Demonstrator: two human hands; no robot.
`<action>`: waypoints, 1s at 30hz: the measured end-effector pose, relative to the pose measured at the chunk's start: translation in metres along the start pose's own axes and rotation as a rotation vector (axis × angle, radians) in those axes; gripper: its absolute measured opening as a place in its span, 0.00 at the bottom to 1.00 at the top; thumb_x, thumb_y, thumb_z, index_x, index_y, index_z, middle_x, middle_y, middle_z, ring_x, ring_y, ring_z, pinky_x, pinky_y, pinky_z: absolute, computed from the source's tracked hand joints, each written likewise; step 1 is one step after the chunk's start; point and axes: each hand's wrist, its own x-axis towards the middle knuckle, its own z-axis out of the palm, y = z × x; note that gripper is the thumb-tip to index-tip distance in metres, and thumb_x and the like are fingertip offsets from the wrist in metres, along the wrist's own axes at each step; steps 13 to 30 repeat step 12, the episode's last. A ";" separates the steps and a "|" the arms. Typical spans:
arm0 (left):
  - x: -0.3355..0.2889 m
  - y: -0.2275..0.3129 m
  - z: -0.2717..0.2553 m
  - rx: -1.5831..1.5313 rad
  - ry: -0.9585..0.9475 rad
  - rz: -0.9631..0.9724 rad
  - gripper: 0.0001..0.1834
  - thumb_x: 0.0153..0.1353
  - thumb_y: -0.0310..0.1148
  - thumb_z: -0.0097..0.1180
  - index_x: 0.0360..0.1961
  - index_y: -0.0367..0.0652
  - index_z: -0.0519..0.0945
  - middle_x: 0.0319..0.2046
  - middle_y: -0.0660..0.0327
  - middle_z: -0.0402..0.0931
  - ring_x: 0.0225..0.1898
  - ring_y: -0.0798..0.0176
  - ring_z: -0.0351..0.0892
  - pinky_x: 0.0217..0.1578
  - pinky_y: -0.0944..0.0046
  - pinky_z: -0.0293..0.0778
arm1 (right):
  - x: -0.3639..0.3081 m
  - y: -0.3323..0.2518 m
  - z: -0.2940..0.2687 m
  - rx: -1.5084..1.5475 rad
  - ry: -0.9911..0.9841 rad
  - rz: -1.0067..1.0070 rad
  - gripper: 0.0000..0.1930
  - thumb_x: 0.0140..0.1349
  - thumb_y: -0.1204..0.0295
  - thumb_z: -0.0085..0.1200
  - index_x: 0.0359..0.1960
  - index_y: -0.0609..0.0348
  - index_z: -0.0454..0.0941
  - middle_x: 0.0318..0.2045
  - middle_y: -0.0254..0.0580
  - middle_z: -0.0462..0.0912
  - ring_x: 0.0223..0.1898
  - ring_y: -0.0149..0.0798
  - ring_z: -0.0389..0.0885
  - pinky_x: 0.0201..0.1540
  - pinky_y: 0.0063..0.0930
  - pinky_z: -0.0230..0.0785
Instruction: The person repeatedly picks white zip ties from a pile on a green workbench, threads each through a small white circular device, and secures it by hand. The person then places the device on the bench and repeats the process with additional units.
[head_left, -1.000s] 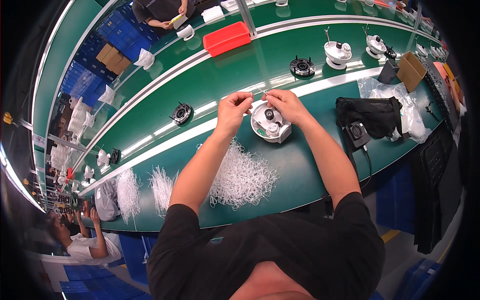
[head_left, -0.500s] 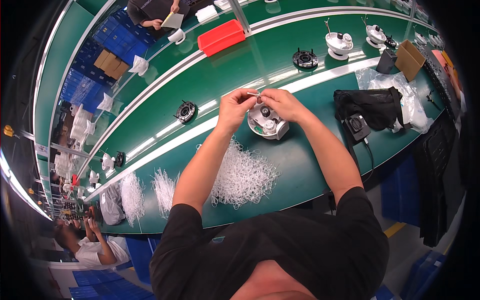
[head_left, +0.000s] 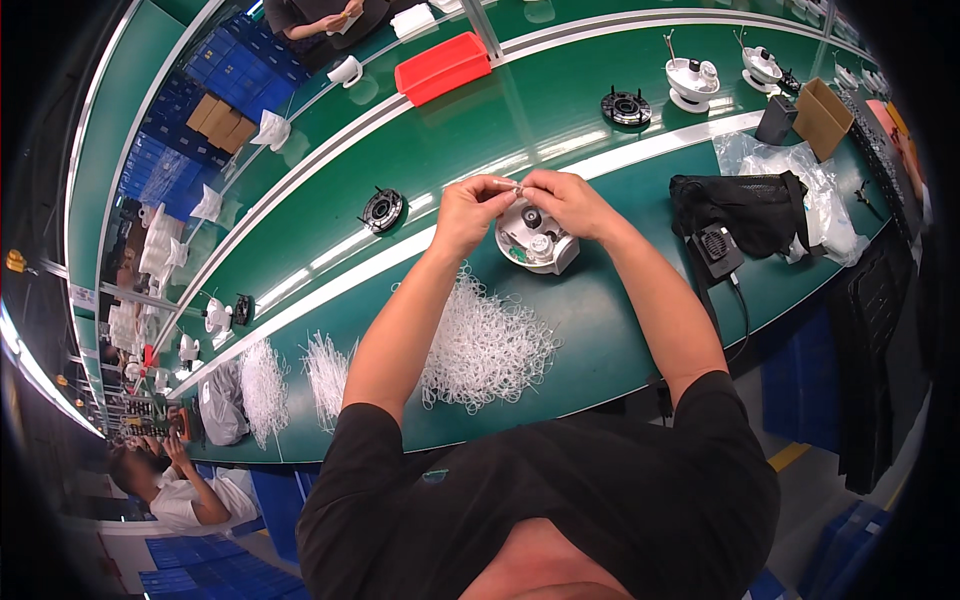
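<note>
My left hand (head_left: 468, 213) and my right hand (head_left: 566, 204) meet fingertip to fingertip, both pinched on a thin white wire (head_left: 509, 184) whose ends the fingers mostly hide. Just beneath them a round white appliance housing (head_left: 563, 257) rests on the green bench, open side up. Inside it show a black motor-like part (head_left: 532, 217), a clear round piece and a bit of green board. By my left forearm lies a large heap of looped white cords (head_left: 490, 350).
Beyond the bench runs a green conveyor with black ring bases (head_left: 383, 210) and white housings (head_left: 691, 82). A red bin (head_left: 443, 69) stands at the far side. To the right are a black bag (head_left: 735, 212), a small black device (head_left: 716, 250) and a cardboard box (head_left: 822, 117). Co-workers sit left and opposite.
The parts on the conveyor have shifted to the right. My hands stay over the housing, fingertips slightly closer together. The person opposite has moved their hands.
</note>
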 end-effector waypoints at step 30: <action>-0.001 -0.003 0.013 0.683 -0.034 0.220 0.03 0.62 0.30 0.64 0.33 0.43 0.86 0.34 0.61 0.84 0.31 0.66 0.80 0.33 0.67 0.75 | 0.008 0.019 -0.002 0.159 0.150 0.097 0.13 0.65 0.67 0.56 0.45 0.61 0.83 0.36 0.40 0.86 0.40 0.30 0.82 0.47 0.27 0.74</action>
